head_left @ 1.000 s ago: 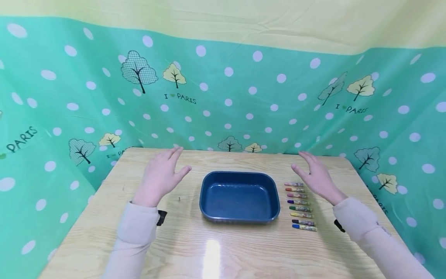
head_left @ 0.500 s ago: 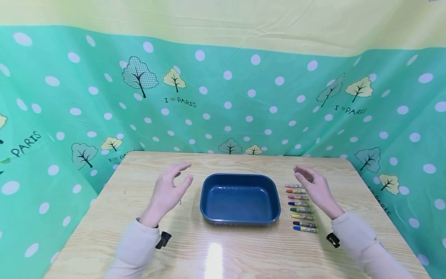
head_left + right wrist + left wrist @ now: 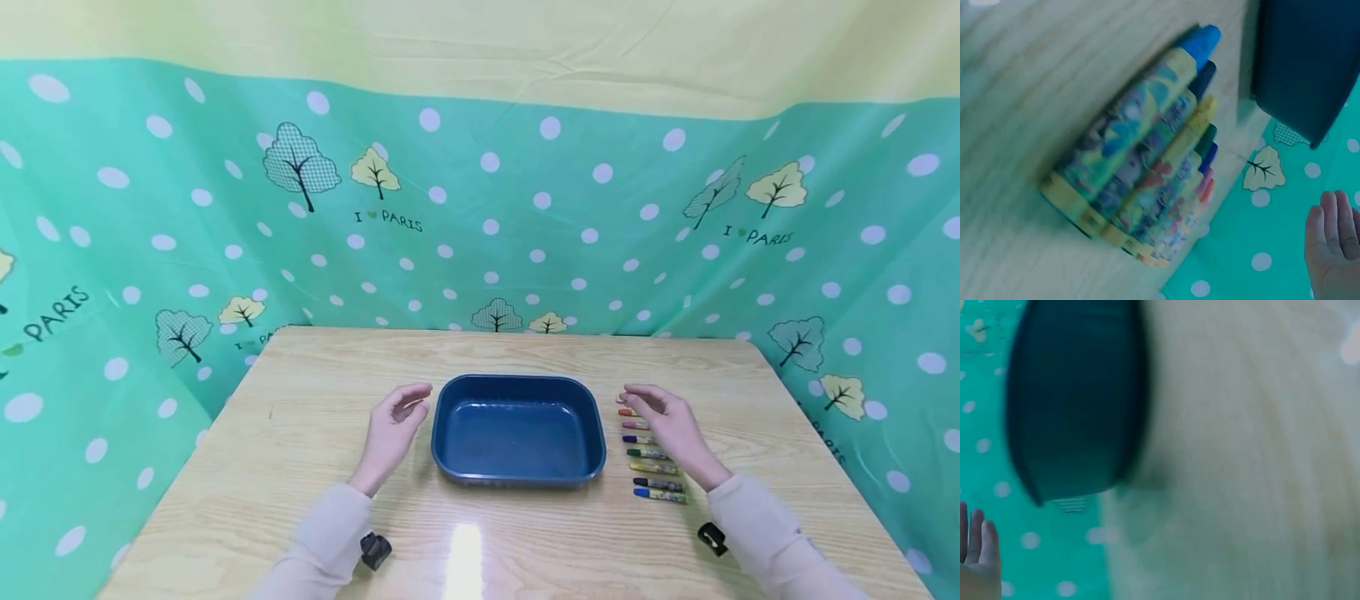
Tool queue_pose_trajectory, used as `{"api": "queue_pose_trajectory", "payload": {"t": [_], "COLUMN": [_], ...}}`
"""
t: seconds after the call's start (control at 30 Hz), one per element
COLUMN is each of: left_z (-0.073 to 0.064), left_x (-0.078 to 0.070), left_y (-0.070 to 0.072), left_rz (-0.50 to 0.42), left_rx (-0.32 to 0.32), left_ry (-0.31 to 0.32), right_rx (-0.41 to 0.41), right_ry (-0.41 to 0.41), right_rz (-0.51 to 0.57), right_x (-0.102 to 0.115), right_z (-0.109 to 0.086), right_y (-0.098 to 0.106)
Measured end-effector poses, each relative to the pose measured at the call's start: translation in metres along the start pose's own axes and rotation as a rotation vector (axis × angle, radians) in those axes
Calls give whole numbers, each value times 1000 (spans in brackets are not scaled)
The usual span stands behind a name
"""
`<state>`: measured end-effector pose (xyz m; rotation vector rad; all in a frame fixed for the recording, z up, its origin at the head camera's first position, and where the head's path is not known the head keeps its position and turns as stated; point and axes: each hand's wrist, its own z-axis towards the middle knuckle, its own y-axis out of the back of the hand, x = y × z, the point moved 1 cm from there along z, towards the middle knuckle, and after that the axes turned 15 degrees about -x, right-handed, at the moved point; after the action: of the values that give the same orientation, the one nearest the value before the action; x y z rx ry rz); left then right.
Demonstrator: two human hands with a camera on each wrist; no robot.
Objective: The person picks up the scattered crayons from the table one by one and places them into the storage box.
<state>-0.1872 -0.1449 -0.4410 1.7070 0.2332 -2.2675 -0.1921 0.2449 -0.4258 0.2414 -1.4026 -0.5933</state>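
Observation:
A dark blue rectangular tub (image 3: 517, 477) stands in the middle of the wooden table. Just off its left rim hovers my left hand (image 3: 388, 437), its fingers loosely bent and nothing held. To the right of the tub several crayons (image 3: 660, 495) in patterned wrappers lie in a column, coloured tips pointing left. My right hand (image 3: 670, 425) is over the far end of that column, fingers bent with the thumb beneath, hiding the farthest crayon. In the right wrist view the blue-tipped crayon (image 3: 1129, 119) is closest, and the straight fingers (image 3: 1330, 219) show apart from the row.
The wooden table (image 3: 337, 367) reaches back to a green dotted curtain (image 3: 487, 208) with tree prints, which also hangs at both sides. Each wrist carries a small black device, such as the left one (image 3: 375, 550). Light glares off the table (image 3: 465, 558) in front of the tub.
Both hands have come down and nearer the person, the left also rightward to the tub's rim, the right onto the far crayons. Their fingers have bent from a straighter spread. Tub and crayons stay put.

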Motion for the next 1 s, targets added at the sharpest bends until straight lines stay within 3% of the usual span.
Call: {"api": "queue_pose_trajectory", "payload": {"t": [0.2, 0.43, 0.57, 0.8, 1.0], "left_z": [-1, -4, -7, -7, -7], "left_x": [24, 40, 47, 52, 53], "left_y": [-10, -22, -24, -24, -26], "left_rz": [-11, -52, -50, 7, 38], "left_rx": [-44, 37, 39, 39, 52], "left_ry": [86, 226, 278, 322, 340], "right_rx": [15, 4, 14, 34, 86], "right_ry": [-22, -27, -27, 25, 123], "right_rz": [95, 70, 55, 69, -16], "right_x": [-6, -13, -14, -18, -20], "right_z": [-2, -4, -6, -8, -9], "right_y": [-7, -8, -8, -9, -6]}}
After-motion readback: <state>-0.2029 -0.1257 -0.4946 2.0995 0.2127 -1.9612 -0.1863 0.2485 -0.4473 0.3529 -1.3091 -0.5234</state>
